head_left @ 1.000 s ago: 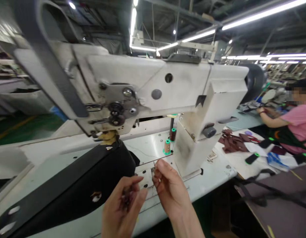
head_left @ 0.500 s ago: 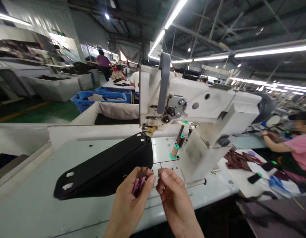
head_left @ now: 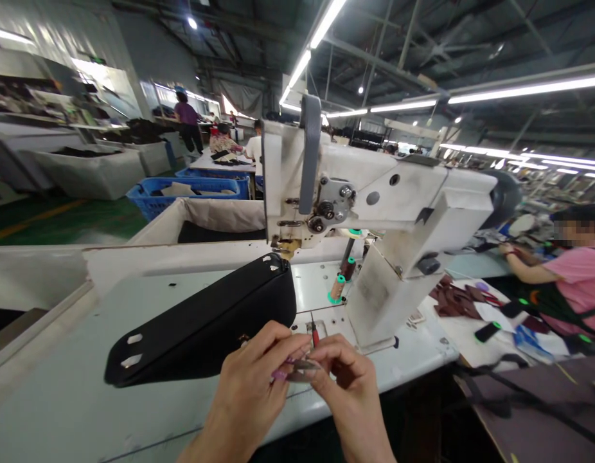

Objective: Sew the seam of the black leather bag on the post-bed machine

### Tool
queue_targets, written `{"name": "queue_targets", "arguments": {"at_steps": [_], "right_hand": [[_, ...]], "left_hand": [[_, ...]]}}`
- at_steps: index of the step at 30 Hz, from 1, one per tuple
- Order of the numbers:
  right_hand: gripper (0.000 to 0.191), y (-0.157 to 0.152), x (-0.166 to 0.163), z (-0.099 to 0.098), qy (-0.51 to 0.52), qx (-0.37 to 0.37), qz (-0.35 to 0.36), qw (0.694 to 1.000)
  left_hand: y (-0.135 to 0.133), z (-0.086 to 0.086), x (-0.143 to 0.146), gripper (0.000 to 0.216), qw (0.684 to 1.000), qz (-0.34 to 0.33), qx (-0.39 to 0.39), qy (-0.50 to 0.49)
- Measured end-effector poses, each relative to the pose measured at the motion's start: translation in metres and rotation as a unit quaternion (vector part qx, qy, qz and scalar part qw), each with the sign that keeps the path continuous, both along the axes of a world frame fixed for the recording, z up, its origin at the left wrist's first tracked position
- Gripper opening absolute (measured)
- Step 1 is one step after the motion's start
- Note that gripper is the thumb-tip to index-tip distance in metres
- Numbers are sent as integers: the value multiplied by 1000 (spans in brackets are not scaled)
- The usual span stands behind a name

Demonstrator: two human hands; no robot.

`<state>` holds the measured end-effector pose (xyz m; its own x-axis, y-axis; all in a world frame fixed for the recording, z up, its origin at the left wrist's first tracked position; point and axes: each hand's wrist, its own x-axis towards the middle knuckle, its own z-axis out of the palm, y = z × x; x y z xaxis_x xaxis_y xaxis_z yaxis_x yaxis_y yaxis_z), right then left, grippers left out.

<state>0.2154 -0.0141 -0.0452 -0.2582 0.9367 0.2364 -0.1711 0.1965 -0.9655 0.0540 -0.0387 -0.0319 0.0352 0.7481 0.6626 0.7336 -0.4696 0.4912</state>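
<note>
My left hand and my right hand meet low in the middle, over the front edge of the sewing table. Both are closed in a pinch on a pair of small thread snips with a pinkish grip and a red tip sticking up. Just behind my left hand a black leather bag piece lies over the machine's post. Its upper end sits under the needle of the white industrial sewing machine.
Thread spools stand by the machine's column. Dark red leather pieces and a phone lie at the right, near a seated person in a pink shirt. Blue crates and cloth-lined bins stand behind; other people work far off.
My head has pulled back from the machine, so it looks smaller. My hands, apart before, have come together on the snips, which went from upright in the left hand to level between both.
</note>
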Motion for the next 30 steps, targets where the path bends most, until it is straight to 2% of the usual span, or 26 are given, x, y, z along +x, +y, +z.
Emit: {"name": "queue_targets", "arguments": {"at_steps": [2,4,7,9,12,15,18,21,23,26,28,30], "right_hand": [[7,-2,0,0,12,31,-34,999],[22,-3,0,3,9,76,-56,996],[48,0,3,16,-35,149,-27,988],[53,6,5,28,-79,176,13,981],[35,15,1,42,-128,195,55,971],[18,20,-6,47,-95,224,82,966],[11,21,-7,51,77,187,68,977],[12,28,5,57,271,67,34,959],[13,36,17,61,291,-7,40,956],[14,47,31,62,159,-65,55,984],[21,50,34,60,8,-34,48,998],[30,50,32,60,-136,45,36,989]], "left_hand": [[-2,5,1,28,999,-19,-20,-44],[-3,11,4,20,995,-39,-52,-82],[-2,19,9,12,986,-69,-99,-118],[-1,23,11,13,980,-86,-116,-136],[1,26,12,18,976,-92,-125,-150],[4,24,10,19,976,-92,-135,-142],[9,17,2,12,987,-63,-109,-104],[14,11,-13,13,999,29,-28,-25],[17,13,-25,21,995,52,37,74],[22,24,-42,34,962,27,112,248],[26,37,-49,37,937,25,141,318],[29,50,-53,36,917,20,165,362]]}}
